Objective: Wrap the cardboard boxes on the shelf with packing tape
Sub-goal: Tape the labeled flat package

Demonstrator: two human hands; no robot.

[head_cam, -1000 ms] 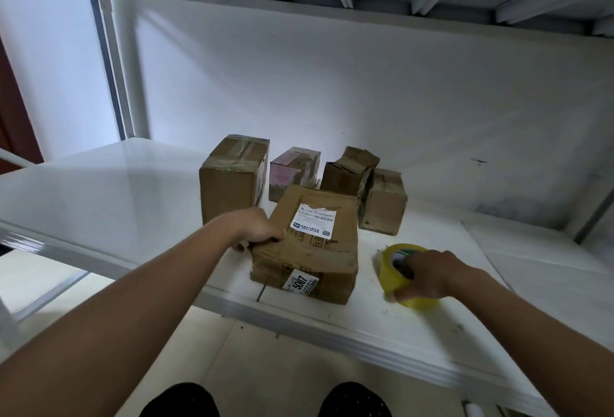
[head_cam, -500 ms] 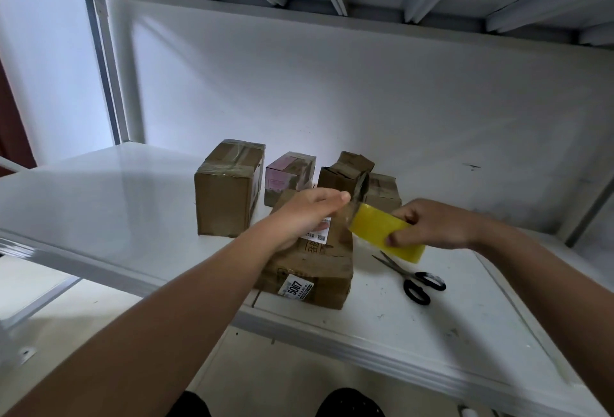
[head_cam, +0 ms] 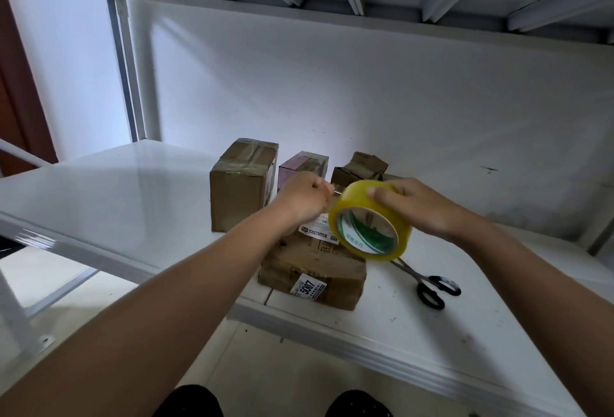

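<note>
The right hand (head_cam: 417, 208) curls over the top of the yellow tape roll (head_cam: 370, 220), gripping it in the air above the nearest box (head_cam: 314, 267). The left hand (head_cam: 304, 198), fingers curled, pinches at the roll's upper left edge. That flat brown box bears a "5007" label and lies at the shelf (head_cam: 99, 203) front; 4 more boxes (head_cam: 242, 184) stand behind. Black-handled scissors (head_cam: 428, 283) lie right of it.

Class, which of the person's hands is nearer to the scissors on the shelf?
Right. The right hand holds the tape roll just above the scissors; the left hand is farther, beyond the roll.
</note>
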